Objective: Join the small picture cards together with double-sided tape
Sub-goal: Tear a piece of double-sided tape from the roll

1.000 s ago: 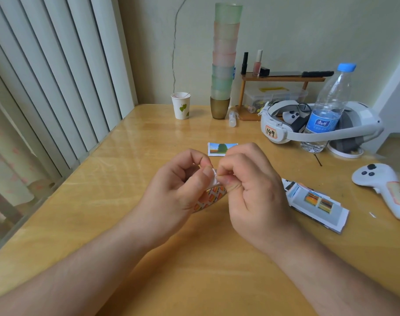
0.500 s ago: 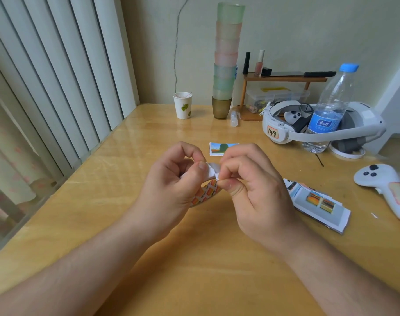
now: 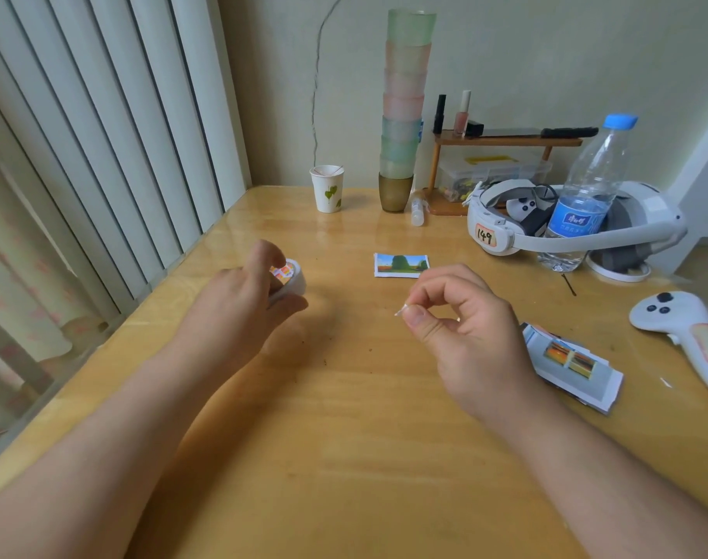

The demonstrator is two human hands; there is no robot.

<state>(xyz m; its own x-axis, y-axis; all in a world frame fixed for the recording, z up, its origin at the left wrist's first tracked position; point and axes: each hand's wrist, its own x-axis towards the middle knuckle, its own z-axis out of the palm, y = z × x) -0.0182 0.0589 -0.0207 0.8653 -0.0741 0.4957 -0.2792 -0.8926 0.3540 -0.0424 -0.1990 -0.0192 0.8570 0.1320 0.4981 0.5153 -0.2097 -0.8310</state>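
Motion blur and curled fingers hide most of the tape roll, a torn tape piece barely shows, and the frame's right edge crops the white controller.

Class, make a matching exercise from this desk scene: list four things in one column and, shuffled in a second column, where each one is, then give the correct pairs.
Things
1. tape roll
2. tape piece
3. tree card
4. card stack

Places
A. lying alone on the table, beyond the right hand
B. pinched in the right hand
C. on the table, right of the right wrist
D. held in the left hand

Pairs: 1-D, 2-B, 3-A, 4-C
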